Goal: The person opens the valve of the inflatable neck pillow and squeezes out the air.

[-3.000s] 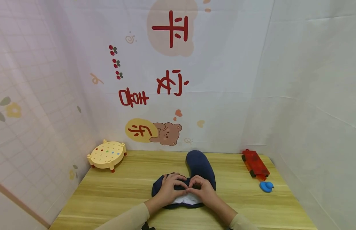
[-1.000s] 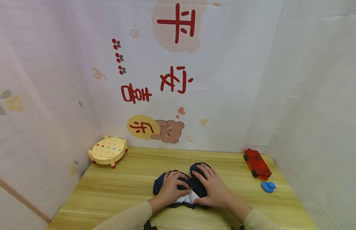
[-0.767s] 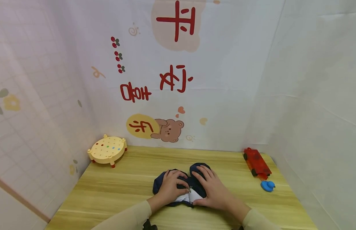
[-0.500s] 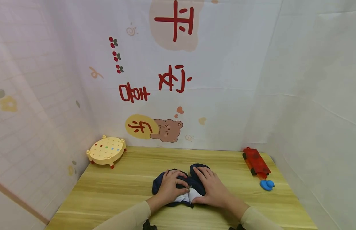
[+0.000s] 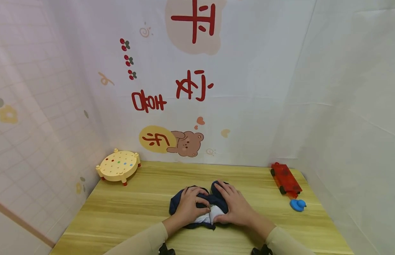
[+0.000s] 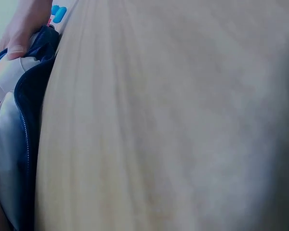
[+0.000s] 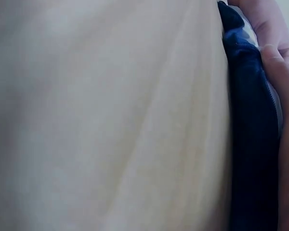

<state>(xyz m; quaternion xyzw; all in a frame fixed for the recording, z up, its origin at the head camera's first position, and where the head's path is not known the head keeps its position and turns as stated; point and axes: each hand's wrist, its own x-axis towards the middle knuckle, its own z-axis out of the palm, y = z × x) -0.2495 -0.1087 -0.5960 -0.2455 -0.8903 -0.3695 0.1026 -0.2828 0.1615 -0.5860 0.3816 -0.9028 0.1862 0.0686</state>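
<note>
Both hands [image 5: 213,210] clamped on navy pouch [image 5: 179,204]; wall writing red, mirrored, unreadable.

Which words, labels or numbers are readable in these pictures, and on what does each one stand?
Large red characters on the backdrop: mirrored, not legible to me.
Red characters in the yellow bubble: mirrored too, unreadable.
Navy cloth, red toy car, blue duck: no text visible.
</note>
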